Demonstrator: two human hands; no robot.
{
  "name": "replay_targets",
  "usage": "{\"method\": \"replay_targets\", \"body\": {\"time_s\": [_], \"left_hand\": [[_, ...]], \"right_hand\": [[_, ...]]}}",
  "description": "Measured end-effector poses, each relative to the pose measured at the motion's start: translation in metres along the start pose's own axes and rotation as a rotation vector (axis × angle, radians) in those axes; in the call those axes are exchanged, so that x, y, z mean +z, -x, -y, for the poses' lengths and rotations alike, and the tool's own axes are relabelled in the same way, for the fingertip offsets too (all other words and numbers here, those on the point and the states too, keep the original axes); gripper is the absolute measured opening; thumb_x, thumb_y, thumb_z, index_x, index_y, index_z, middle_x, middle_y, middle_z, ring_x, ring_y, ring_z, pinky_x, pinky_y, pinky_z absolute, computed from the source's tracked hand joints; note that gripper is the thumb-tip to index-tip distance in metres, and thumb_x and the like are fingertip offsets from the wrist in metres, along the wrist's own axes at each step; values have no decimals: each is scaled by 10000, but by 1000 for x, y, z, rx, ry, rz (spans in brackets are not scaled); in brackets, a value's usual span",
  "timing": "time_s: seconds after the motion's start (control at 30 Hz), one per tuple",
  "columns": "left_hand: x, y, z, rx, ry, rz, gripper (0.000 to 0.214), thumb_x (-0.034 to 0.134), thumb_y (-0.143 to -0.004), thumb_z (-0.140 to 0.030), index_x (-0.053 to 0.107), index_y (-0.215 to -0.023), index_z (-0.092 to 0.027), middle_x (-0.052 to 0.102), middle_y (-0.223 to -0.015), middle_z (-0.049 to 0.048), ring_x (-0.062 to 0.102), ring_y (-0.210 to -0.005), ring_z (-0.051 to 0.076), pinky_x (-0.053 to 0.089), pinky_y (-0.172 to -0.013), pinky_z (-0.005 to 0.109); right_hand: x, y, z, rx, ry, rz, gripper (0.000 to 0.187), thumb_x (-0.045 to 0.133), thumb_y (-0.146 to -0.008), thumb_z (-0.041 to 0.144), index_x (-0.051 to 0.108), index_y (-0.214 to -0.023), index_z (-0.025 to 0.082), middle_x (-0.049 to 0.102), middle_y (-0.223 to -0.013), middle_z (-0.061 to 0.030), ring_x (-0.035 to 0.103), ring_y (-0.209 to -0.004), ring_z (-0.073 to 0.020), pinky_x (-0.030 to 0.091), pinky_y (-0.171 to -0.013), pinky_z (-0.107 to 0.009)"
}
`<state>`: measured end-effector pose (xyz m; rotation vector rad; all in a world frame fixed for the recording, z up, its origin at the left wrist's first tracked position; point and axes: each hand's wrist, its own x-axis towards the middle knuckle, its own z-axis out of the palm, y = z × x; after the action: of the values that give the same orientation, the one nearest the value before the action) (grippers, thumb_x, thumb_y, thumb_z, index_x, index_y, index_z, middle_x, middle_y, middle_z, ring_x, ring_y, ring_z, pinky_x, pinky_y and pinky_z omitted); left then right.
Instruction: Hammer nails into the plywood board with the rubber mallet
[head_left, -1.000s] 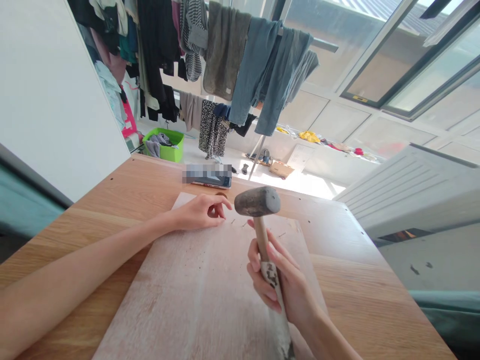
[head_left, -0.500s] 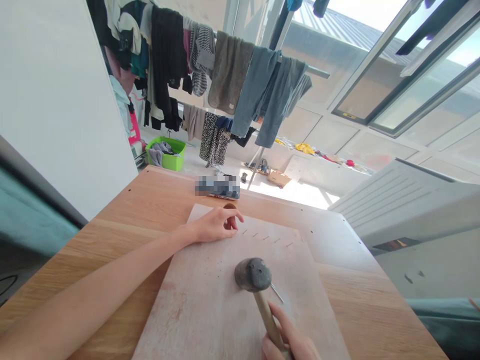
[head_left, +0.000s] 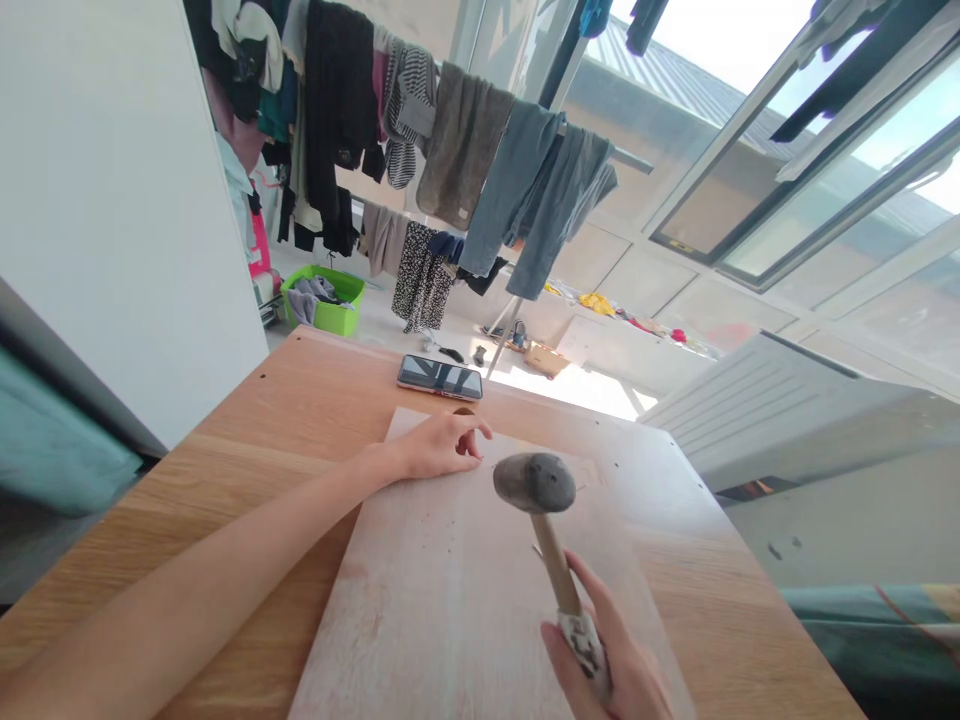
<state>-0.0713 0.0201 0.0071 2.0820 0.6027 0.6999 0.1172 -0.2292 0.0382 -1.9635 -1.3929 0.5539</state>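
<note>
My right hand [head_left: 611, 660] grips the handle of a rubber mallet [head_left: 534, 482], whose dark grey head is raised over the pale wooden board [head_left: 420, 620]. White wrapping covers the lower part of the handle. My left hand [head_left: 442, 447] rests at the board's far left edge, thumb and fingers curled together. Whatever is between its fingertips is too small to make out. A brown round thing [head_left: 463, 411] shows partly behind that hand. One thin nail [head_left: 582, 487] is visible right of the mallet head, which hides most of the row. Small holes dot the board's middle.
The board lies on a wooden table [head_left: 247, 440]. A phone [head_left: 440, 377] lies just beyond the board. Past the table are a green basket [head_left: 330, 315] of clothes and laundry [head_left: 457, 150] on a rack. A white panel [head_left: 112, 200] stands at the left.
My right hand has lifted the mallet away and slightly right, so its head now covers most of the nail row. The left hand stays nearly in place. The view has shifted a little.
</note>
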Motion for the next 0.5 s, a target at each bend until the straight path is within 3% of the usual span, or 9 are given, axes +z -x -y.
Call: {"method": "replay_targets", "body": {"time_s": [0.13, 0.3, 0.4, 0.5], "left_hand": [[-2, 1, -2, 21, 8, -1, 253, 711, -766, -140, 666, -1015, -150, 736, -772, 15, 618, -659, 136, 473, -674, 247], [-2, -1, 0, 14, -9, -10, 254, 710, -739, -121, 671, -987, -154, 702, -717, -6, 607, -642, 138, 453, -641, 238], [0, -1, 4, 10, -16, -11, 372, 702, -725, -111, 669, -1092, -164, 692, -715, -16, 600, -634, 136, 449, -632, 236], [1, -1, 7, 16, 14, 6, 382, 687, -753, -132, 656, -1132, -165, 712, -770, -2, 601, -643, 131, 462, -650, 239]], "right_hand": [[15, -18, 32, -26, -163, 20, 629, 651, -880, 514, 537, -1437, 246, 537, -540, 37, 487, -404, -159, 394, -397, -252], [30, -24, 28, 52, -440, 132, 681, 692, -850, 510, 517, -1458, 259, 424, -456, 79, 402, -330, -139, 310, -304, -224], [36, -19, 24, 72, -430, 135, 683, 685, -849, 523, 521, -1456, 253, 411, -444, 81, 397, -324, -142, 315, -301, -230], [36, -10, 23, 71, -304, 59, 718, 648, -875, 533, 467, -1496, 222, 430, -451, 81, 374, -318, -131, 330, -325, -240]]}}
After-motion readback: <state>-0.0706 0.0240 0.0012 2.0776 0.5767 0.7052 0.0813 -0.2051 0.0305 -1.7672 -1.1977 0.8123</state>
